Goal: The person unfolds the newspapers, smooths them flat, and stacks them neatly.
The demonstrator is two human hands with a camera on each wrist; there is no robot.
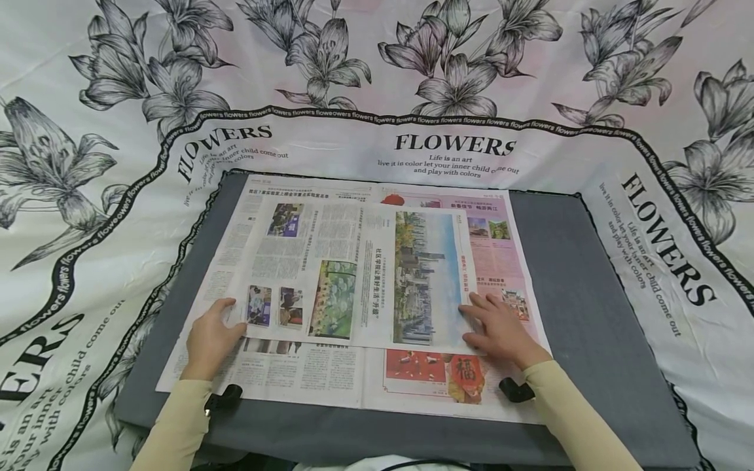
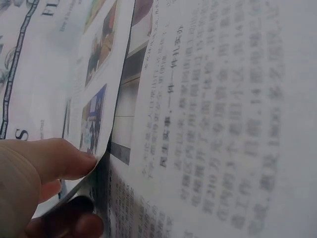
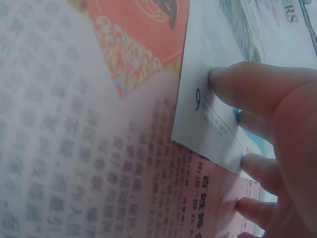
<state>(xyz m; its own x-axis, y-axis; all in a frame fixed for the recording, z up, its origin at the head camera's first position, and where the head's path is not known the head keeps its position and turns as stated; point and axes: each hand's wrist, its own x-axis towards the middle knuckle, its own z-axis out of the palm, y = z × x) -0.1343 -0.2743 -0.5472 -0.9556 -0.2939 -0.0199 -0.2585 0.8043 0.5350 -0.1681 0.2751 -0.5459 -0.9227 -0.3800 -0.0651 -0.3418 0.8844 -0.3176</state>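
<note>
A folded newspaper sheet [image 1: 377, 294], with a city photo and smaller pictures, lies on top of a larger spread newspaper [image 1: 330, 376]. At its lower left corner, my left hand [image 1: 213, 337] pinches the edge; in the left wrist view the thumb [image 2: 69, 159] is above the paper and fingers are below it. On the lower right side, my right hand [image 1: 501, 330] rests on the sheet with its fingers spread. In the right wrist view its thumb [image 3: 242, 87] touches the sheet near a printed 9, and other fingertips touch the sheet's edge and the pink page [image 3: 223, 208].
Both newspapers lie on a dark grey table [image 1: 607, 340], which shows on either side and in front. A white cloth [image 1: 330, 150] with printed lilies and "FLOWERS" lettering surrounds it. Black devices sit at the left wrist [image 1: 226, 397] and right wrist [image 1: 516, 390].
</note>
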